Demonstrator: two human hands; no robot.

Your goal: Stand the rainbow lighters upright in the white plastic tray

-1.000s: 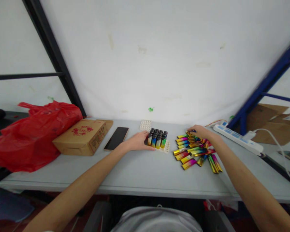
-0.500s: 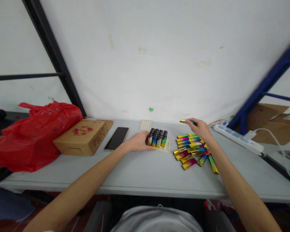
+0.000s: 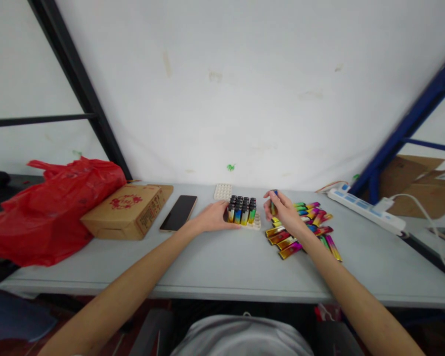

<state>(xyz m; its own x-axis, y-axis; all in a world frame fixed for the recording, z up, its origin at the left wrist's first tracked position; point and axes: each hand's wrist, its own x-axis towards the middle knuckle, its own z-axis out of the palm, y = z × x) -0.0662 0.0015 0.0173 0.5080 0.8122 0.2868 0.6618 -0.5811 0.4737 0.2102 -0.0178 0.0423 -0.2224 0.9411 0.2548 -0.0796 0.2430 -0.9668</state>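
Several lighters [image 3: 241,210] with black tops and shiny coloured bodies stand upright in rows in a white holed tray [image 3: 257,222]. My left hand [image 3: 217,216] is closed around the left side of the tray, thumb along the front, its other fingers partly hidden behind the lighters. To the right of the tray, my right hand [image 3: 282,207] grips a single lighter [image 3: 273,201], roughly upright between the fingers. Below and beyond that hand lies a loose pile of shiny multicoloured lighters [image 3: 289,249], partly covered by the hand and forearm.
Another white holed tray [image 3: 222,191] lies near the wall. Left of my left hand are a dark phone [image 3: 179,212], a cardboard box [image 3: 122,210] and a red plastic bag [image 3: 59,212]. A white power strip [image 3: 367,212] with a plugged-in cable lies on the right.
My right hand has moved left and down toward the tray, turning its lighter from lying flat to roughly upright. My left hand stays at the tray.
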